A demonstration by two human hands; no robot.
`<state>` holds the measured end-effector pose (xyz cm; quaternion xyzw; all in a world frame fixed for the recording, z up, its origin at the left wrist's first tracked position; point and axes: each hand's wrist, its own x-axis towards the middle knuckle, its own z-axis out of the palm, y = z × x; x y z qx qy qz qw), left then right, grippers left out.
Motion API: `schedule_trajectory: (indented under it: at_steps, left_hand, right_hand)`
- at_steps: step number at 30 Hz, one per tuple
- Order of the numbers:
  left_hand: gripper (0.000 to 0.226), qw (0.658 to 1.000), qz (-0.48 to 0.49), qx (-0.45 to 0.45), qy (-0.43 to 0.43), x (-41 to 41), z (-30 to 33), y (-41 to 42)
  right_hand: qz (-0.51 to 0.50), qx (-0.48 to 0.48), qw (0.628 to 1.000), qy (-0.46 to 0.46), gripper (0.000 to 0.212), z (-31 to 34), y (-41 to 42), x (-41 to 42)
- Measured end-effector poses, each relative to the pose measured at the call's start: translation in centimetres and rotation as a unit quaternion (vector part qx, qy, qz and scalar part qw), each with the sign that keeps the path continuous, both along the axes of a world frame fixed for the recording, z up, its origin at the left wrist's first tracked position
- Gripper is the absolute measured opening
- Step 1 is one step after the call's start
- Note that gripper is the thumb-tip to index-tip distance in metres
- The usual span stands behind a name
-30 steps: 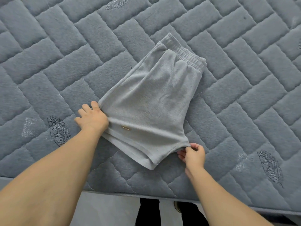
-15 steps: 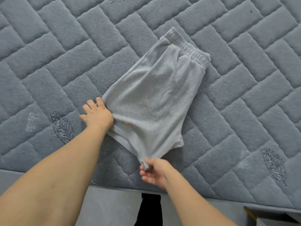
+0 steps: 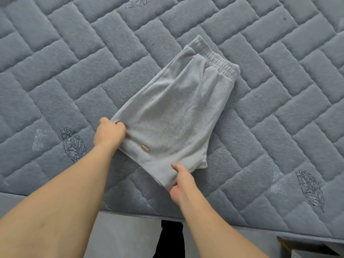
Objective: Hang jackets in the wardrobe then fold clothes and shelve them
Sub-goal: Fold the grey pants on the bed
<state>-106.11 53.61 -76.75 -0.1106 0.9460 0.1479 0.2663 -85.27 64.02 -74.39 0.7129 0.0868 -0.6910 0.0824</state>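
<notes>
A pair of light grey shorts (image 3: 175, 116), folded in half, lies on the quilted blue-grey bed (image 3: 74, 71), its elastic waistband pointing to the far right. A small tan label sits near the hem. My left hand (image 3: 109, 132) grips the hem's left corner with curled fingers. My right hand (image 3: 181, 180) pinches the near bottom corner of the hem, thumb on top of the cloth.
The bed's front edge (image 3: 130, 214) runs below my arms, with grey floor beneath it. A dark trouser leg (image 3: 170, 239) shows by the floor. A corner of a box (image 3: 301, 252) peeks in at the bottom right.
My left hand has gone from lying flat at the hem to gripping its corner. My right hand shifted left from the hem's right corner to the near corner. The hem looks slightly raised.
</notes>
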Motion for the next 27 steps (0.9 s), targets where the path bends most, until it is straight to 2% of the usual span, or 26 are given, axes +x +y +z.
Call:
schedule_trajectory:
  at_steps: [2, 5, 7, 9, 10, 12, 13, 15, 17, 19, 20, 22, 23, 24, 25, 26, 27]
  left_hand:
    - [0.030, 0.990, 0.088, 0.104, -0.020, -0.1, 1.0, 0.1]
    - [0.034, 0.933, 0.249, 0.254, -0.054, -0.6, 3.7, 1.9]
    - [0.033, 0.913, 0.271, 0.296, -0.074, -1.8, 5.6, 3.7]
    - [0.019, 0.901, 0.228, 0.346, -0.127, -3.6, 7.7, 6.2]
    - [0.018, 0.887, 0.212, 0.379, -0.158, -4.5, 8.7, 7.5]
    - [0.019, 0.852, 0.197, 0.439, -0.204, -6.3, 10.4, 10.7]
    - [0.023, 0.846, 0.171, 0.459, -0.210, -7.1, 10.9, 12.3]
    - [0.026, 0.869, 0.048, 0.455, -0.187, -8.4, 11.1, 15.8]
    - [0.018, 0.912, -0.072, 0.388, -0.114, -9.9, 10.0, 19.1]
    - [0.009, 0.942, -0.163, 0.291, -0.027, -11.5, 8.5, 22.3]
    - [0.012, 0.951, -0.197, 0.240, 0.009, -12.0, 7.7, 23.7]
    - [0.021, 0.959, -0.235, 0.143, 0.071, -12.8, 6.2, 26.1]
    - [0.025, 0.960, -0.242, 0.111, 0.086, -12.9, 5.4, 26.9]
    - [0.028, 0.961, -0.244, 0.100, 0.084, -13.0, 4.6, 27.4]
    - [0.029, 0.960, -0.245, 0.113, 0.076, -13.2, 3.7, 27.6]
    - [0.028, 0.955, -0.248, 0.150, 0.067, -13.3, 2.7, 27.5]
    - [0.024, 0.945, -0.251, 0.202, 0.061, -13.4, 1.7, 27.2]
  right_hand:
    - [-0.075, -0.009, 0.997, 0.009, 0.029, 1.1, 0.9, -0.8]
    - [-0.156, 0.028, 0.986, -0.053, 0.030, 2.9, 3.2, -1.6]
    - [-0.206, 0.071, 0.970, -0.106, 0.037, 4.0, 5.5, -2.2]
    - [-0.252, 0.120, 0.951, -0.130, 0.044, 5.2, 8.6, -3.2]
    - [-0.267, 0.137, 0.946, -0.123, 0.041, 5.8, 10.4, -3.8]
    - [-0.291, 0.159, 0.941, -0.071, 0.026, 6.6, 14.2, -5.4]
    - [-0.309, 0.169, 0.935, -0.035, 0.024, 7.0, 16.2, -6.1]
    - [-0.349, 0.183, 0.918, 0.037, 0.027, 7.8, 20.3, -7.5]
    - [-0.359, 0.196, 0.909, 0.079, 0.037, 8.3, 24.3, -8.7]
    - [-0.305, 0.215, 0.923, 0.091, 0.034, 8.1, 27.6, -9.9]
    - [-0.245, 0.221, 0.940, 0.082, 0.029, 7.5, 28.8, -10.5]
    - [-0.068, 0.231, 0.970, 0.031, 0.017, 5.9, 30.4, -11.4]
    - [0.037, 0.239, 0.970, -0.009, 0.013, 4.9, 30.7, -11.5]
    - [0.137, 0.249, 0.957, -0.052, 0.023, 3.6, 30.8, -11.3]
    - [0.204, 0.265, 0.936, -0.110, 0.047, 2.2, 30.6, -11.0]
    - [0.245, 0.284, 0.912, -0.167, 0.068, 1.2, 30.1, -10.7]
    - [0.256, 0.300, 0.901, -0.182, 0.084, 0.4, 29.5, -10.5]
